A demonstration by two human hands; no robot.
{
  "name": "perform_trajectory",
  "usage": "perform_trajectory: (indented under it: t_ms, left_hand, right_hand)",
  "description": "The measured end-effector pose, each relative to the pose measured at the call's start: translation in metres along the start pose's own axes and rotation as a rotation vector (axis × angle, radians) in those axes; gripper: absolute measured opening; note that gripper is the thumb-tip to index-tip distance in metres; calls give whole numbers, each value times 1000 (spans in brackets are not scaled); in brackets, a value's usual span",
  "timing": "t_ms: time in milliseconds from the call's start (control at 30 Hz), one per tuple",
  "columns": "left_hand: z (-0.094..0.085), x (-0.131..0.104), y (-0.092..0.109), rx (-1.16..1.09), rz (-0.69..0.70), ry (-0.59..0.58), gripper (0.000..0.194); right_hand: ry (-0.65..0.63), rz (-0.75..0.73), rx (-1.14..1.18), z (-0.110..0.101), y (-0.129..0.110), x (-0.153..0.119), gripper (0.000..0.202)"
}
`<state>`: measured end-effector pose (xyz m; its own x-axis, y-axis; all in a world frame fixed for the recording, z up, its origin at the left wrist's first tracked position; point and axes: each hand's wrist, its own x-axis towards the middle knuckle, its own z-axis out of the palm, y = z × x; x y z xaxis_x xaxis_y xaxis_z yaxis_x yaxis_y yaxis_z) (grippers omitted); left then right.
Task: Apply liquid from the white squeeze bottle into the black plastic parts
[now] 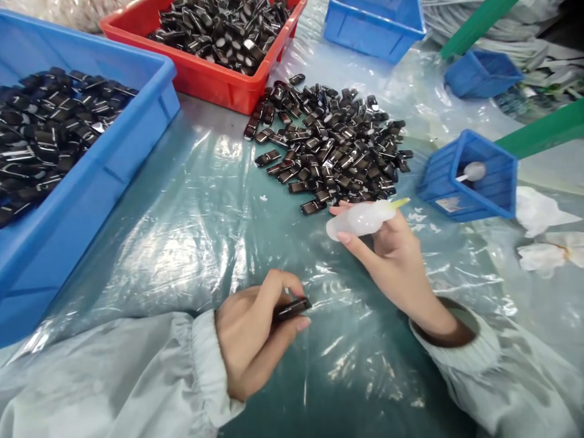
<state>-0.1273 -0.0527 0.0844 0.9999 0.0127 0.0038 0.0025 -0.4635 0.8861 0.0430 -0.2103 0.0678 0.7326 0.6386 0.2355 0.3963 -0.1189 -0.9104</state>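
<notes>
Between the thumb and fingers of my left hand point(255, 331) is a small glossy black plastic part point(292, 308), its inner end hidden by the fingers. My right hand point(396, 255) is closed around a translucent white squeeze bottle point(358, 220) with a yellowish nozzle tip. The bottle lies nearly sideways in the hand, its nozzle pointing right and slightly up. Just beyond the bottle, a loose pile of similar black parts point(337, 146) spreads over the plastic-covered table point(191, 243).
A blue bin point(137, 131) at left and a red bin point(214, 84) at the back hold many black parts. A small blue box point(465, 182) at right contains a white spoon-like item point(474, 171). Crumpled white material point(542, 210) lies beside it. Green bars point(542, 129) cross the right side.
</notes>
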Motion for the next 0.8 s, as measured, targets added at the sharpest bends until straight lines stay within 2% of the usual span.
perform_trajectory:
  t_ms: [133, 233, 433, 600, 800]
  left_hand:
    - [-3, -3, 8, -84, -101, 38, 10]
    - [-4, -2, 7, -144, -168, 50, 11]
    - [-11, 10, -5, -234, -142, 14, 9]
    - [-17, 15, -3, -303, -228, -80, 13]
    - [-15, 14, -2, -523, -234, -28, 11]
  right_hand:
    - [-13, -23, -32, -1, 1, 0, 31]
    - [-23, -28, -58, -1, 1, 0, 31]
    - [-9, -63, -62, -2, 2, -2, 31]
    - [0, -44, -61, -2, -1, -1, 29]
    - [18, -38, -90, -1, -3, -1, 28]
